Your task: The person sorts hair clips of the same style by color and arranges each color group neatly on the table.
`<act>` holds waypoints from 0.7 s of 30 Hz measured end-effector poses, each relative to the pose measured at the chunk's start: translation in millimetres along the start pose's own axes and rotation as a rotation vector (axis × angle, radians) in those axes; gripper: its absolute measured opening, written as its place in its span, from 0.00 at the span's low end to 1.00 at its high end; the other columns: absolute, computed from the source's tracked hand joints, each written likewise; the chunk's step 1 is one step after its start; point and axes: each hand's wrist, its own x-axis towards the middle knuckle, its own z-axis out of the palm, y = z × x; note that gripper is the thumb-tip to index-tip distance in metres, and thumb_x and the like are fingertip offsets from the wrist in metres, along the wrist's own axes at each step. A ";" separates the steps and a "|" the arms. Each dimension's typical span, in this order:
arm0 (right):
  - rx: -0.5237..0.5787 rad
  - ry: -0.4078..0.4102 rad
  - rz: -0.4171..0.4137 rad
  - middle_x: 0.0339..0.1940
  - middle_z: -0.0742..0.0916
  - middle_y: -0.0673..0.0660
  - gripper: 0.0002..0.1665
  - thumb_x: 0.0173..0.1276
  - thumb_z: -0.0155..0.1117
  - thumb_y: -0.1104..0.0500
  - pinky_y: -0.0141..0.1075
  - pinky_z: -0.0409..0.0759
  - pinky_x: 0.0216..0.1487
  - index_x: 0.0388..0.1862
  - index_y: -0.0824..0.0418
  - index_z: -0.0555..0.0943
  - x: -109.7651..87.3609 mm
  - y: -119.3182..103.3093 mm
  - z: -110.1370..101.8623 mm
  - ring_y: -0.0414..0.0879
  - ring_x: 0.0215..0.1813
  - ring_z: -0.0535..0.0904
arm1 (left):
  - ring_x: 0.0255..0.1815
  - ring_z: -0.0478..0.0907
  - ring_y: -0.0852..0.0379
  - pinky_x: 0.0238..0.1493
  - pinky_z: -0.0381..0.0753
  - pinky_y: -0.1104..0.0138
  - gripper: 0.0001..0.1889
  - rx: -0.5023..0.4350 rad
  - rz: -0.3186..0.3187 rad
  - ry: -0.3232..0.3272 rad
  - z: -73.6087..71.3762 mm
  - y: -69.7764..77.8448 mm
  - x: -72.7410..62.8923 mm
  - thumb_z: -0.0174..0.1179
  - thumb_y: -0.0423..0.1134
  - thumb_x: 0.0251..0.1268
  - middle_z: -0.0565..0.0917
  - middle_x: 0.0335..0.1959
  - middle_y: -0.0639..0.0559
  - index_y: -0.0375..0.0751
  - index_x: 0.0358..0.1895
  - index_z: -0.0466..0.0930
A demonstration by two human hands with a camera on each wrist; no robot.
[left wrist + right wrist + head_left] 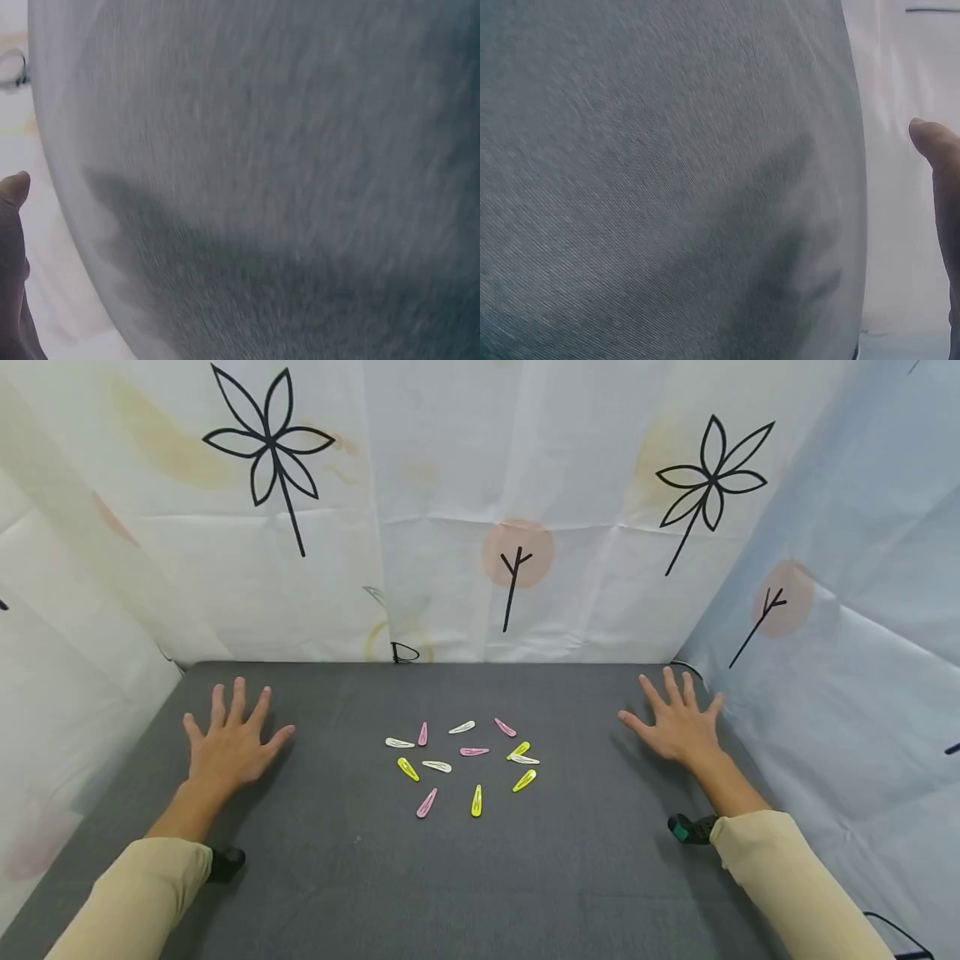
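Nearest, bare grey mat (pixel 465 877) lies between two beige sleeves. Farther in, the hair clips (pixel 462 764) lie scattered mid-mat, well apart from both hands. The left hand (pixel 228 743) and right hand (pixel 678 727) rest flat with fingers spread wide, holding nothing, each near a side edge. The patterned backdrop (pixel 450 510) closes the far edge.

Four white clips (pixel 400 743), four pink (pixel 427 802), four yellow (pixel 476 800) (twelve altogether).
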 end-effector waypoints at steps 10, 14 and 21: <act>-0.045 -0.001 -0.079 0.81 0.47 0.67 0.52 0.70 0.44 0.24 0.75 0.29 0.64 0.82 0.53 0.51 -10.6 -23.0 8.9 0.69 0.80 0.37 | 0.79 0.32 0.32 0.63 0.36 0.25 0.41 0.010 0.125 0.033 7.6 35.8 -9.1 0.47 0.64 0.74 0.41 0.80 0.34 0.42 0.79 0.52; -0.051 -0.008 -0.105 0.81 0.50 0.68 0.51 0.71 0.46 0.26 0.74 0.30 0.65 0.81 0.55 0.54 -16.8 -33.1 13.2 0.68 0.80 0.40 | 0.79 0.38 0.32 0.63 0.40 0.26 0.39 0.019 0.176 0.030 8.5 52.3 -14.0 0.51 0.62 0.73 0.47 0.80 0.34 0.40 0.77 0.58; -0.017 -0.004 -0.181 0.79 0.57 0.69 0.46 0.72 0.52 0.32 0.75 0.37 0.66 0.79 0.57 0.59 -32.3 -58.6 18.7 0.68 0.79 0.46 | 0.78 0.46 0.33 0.63 0.48 0.27 0.36 0.035 0.267 0.056 12.6 84.1 -22.5 0.57 0.57 0.70 0.54 0.78 0.33 0.38 0.73 0.66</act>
